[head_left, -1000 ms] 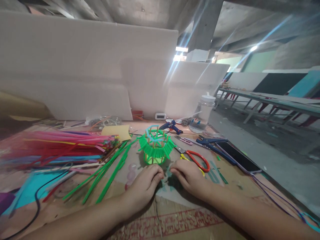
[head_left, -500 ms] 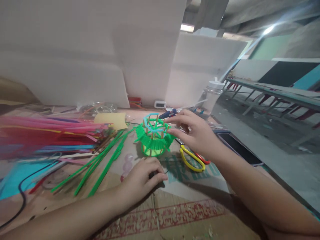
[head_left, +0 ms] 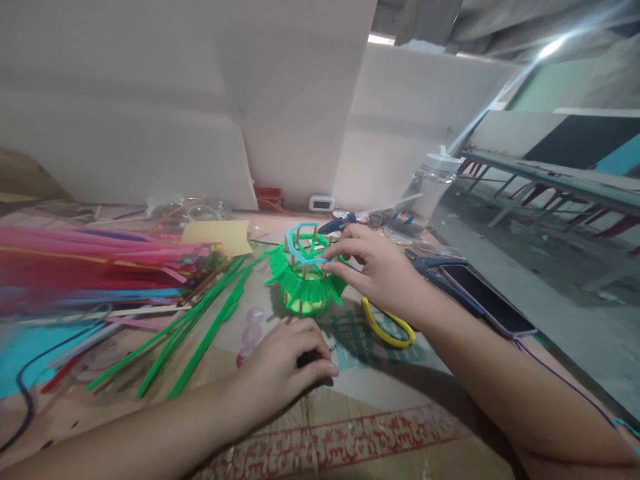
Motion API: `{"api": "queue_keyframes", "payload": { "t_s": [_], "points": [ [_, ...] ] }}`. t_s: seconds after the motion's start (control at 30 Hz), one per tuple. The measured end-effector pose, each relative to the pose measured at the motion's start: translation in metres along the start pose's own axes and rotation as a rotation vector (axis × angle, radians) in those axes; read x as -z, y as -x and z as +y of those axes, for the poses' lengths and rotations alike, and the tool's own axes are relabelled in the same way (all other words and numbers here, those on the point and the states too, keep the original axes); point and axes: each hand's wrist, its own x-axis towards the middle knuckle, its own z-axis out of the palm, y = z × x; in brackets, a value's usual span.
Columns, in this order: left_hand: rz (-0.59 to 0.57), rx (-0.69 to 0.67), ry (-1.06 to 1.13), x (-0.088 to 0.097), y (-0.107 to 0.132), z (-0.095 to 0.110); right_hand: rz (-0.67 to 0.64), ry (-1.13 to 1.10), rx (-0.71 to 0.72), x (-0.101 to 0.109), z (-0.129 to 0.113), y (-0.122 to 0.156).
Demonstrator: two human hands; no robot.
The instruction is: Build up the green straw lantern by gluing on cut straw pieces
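Observation:
A small round craft frame [head_left: 307, 285] stands upright on the table, with thin wooden posts, a pleated green skirt and a light-blue ring on top. My right hand [head_left: 380, 267] reaches over it from the right, thumb and fingertips pinched at the right side of the blue ring. Loosely bent on the table in front of the frame rests my left hand [head_left: 295, 357], nothing visible between thumb and fingers. Yellow-handled scissors [head_left: 387, 327] lie under my right hand, their blades hidden. Green pipe cleaners [head_left: 210, 333] lie to the left of the frame.
Bundles of pink and red strips [head_left: 100, 267] fill the left side, near a yellow card [head_left: 217, 238]. At the back are a small white clock [head_left: 321, 203] and a clear bottle [head_left: 435, 187]. A phone [head_left: 490, 300] lies at the right edge. White boards stand behind.
My right hand has shifted slightly forward and left along the blue ring, its fingertips closer to the ring's front right. The view has turned a little. My left hand stays in its place.

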Motion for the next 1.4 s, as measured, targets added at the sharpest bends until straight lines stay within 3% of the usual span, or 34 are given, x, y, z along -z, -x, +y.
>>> {"api": "queue_keyframes", "payload": {
  "t_s": [0.17, 0.33, 0.53, 0.63, 0.8, 0.97, 1.13, 1.3, 1.4],
  "points": [
    [-0.006, -0.009, -0.011, 0.0, -0.001, 0.0, 0.016, 0.049, -0.008, 0.002, 0.002, 0.003],
    [-0.012, -0.012, -0.042, 0.001, 0.0, 0.002, 0.097, 0.108, -0.009, 0.017, -0.001, 0.004],
    [-0.015, -0.052, -0.087, 0.001, 0.002, -0.001, 0.46, 0.052, -0.134, 0.047, 0.004, 0.005],
    [-0.004, -0.071, -0.151, 0.001, 0.001, -0.001, 0.535, 0.033, -0.15, 0.06, 0.011, 0.008],
    [0.05, -0.094, -0.232, 0.001, -0.001, 0.0, 0.452, -0.008, -0.168, 0.061, 0.013, 0.008],
    [0.07, -0.052, -0.139, 0.0, -0.001, -0.004, 0.439, -0.024, -0.183, 0.056, 0.003, 0.006],
    [0.044, -0.048, -0.24, 0.001, -0.001, -0.001, 0.201, 0.046, -0.163, 0.059, 0.005, 0.012],
    [0.065, -0.079, -0.282, -0.001, 0.001, 0.0, 0.006, 0.036, -0.163, 0.056, 0.036, 0.016],
    [0.006, -0.142, -0.315, -0.002, 0.004, 0.0, -0.157, 0.075, -0.089, 0.039, 0.067, 0.017]
  ]
}}
